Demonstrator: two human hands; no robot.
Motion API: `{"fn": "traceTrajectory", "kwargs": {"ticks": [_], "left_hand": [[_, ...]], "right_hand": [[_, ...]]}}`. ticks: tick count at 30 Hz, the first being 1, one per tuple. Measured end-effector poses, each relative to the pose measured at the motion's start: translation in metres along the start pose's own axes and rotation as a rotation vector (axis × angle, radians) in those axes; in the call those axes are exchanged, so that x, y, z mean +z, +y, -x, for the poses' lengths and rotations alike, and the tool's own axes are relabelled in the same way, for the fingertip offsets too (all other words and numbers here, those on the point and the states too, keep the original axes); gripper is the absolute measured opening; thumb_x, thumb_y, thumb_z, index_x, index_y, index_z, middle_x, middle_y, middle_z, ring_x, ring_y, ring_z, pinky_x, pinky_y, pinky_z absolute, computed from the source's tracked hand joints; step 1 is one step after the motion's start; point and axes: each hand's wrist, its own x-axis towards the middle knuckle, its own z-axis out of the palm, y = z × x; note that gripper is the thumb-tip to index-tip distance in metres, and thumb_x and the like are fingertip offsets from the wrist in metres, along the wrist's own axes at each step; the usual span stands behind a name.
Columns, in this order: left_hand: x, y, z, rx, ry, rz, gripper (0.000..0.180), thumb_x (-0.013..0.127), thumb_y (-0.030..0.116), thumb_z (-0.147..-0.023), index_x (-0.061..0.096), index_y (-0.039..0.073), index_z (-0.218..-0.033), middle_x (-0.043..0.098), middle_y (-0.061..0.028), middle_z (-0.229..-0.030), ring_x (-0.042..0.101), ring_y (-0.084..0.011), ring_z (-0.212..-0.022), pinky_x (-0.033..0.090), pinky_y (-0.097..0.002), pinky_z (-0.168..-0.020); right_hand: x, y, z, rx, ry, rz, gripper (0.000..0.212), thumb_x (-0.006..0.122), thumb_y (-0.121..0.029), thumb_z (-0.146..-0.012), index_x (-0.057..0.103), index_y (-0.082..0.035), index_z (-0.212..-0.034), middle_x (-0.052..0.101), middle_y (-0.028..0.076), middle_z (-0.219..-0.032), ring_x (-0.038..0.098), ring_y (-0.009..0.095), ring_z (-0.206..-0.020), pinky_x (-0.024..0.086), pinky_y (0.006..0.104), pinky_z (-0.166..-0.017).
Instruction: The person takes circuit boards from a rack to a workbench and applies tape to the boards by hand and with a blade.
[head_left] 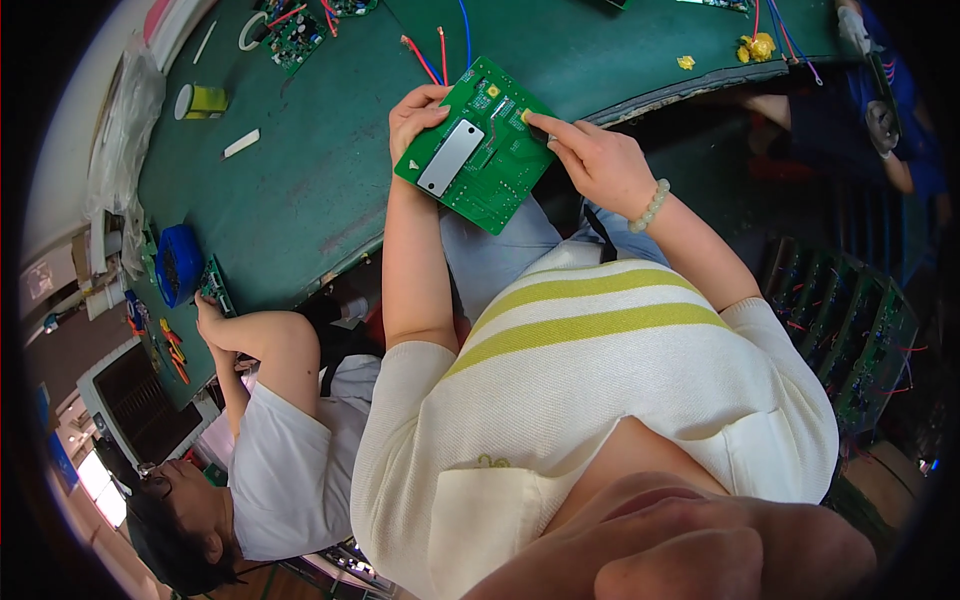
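Observation:
My left hand [412, 118] is closed on the left edge of a green circuit board [510, 190], which is tilted over my lap at the table edge. A pale grey rectangular plate [452, 158] with two dark holes lies on the board's face. Near the board's upper right edge is a small yellow piece [525, 116], and the outstretched index finger of my right hand [600, 162] presses on it. The other right fingers are curled back. Another small yellow patch [493, 91] sits near the top corner. Red and blue wires [425, 58] stick out behind the board.
Yellow lumps [756, 47] lie on the green table [330, 130] at the far right. At the left are a yellow-green roll [203, 101], a white strip [241, 143] and a blue tub [179, 265]. A co-worker [280, 430] sits left. Racked boards [850, 330] stand right.

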Motion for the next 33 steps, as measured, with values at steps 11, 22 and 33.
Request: {"fn": "traceTrajectory", "kwargs": {"ticks": [11,22,33], "left_hand": [[-0.004,-0.004,-0.001,0.01,-0.005,-0.047,0.027,0.059,0.006,-0.072,0.064,-0.008,-0.095,0.069,-0.0151,-0.086,0.067,-0.0199,-0.071,0.054,-0.0283,-0.068],[0.0,0.005,-0.004,0.002,0.001,-0.047,0.029,0.058,0.006,-0.072,0.064,-0.009,-0.096,0.069,-0.0152,-0.086,0.067,-0.0194,-0.07,0.055,-0.0289,-0.067],[-0.012,-0.012,-0.007,0.017,-0.033,-0.082,0.03,0.059,0.008,-0.073,0.063,-0.007,-0.098,0.069,-0.0153,-0.088,0.067,-0.0193,-0.075,0.054,-0.0282,-0.07]], "right_hand": [[0.013,-0.003,0.007,0.029,0.071,0.041,0.039,0.059,-0.013,-0.09,0.053,-0.021,-0.128,0.062,0.006,-0.081,0.063,0.026,-0.065,0.05,0.0367,-0.054],[-0.004,-0.003,-0.008,0.291,0.105,-0.482,0.03,0.05,-0.014,-0.097,0.056,-0.018,-0.126,0.065,0.009,-0.081,0.066,0.022,-0.072,0.05,0.0301,-0.063],[0.014,-0.016,-0.03,-0.045,0.166,0.064,0.035,0.056,-0.015,-0.092,0.057,-0.022,-0.126,0.057,0.006,-0.075,0.06,0.025,-0.063,0.047,0.0376,-0.053]]}}
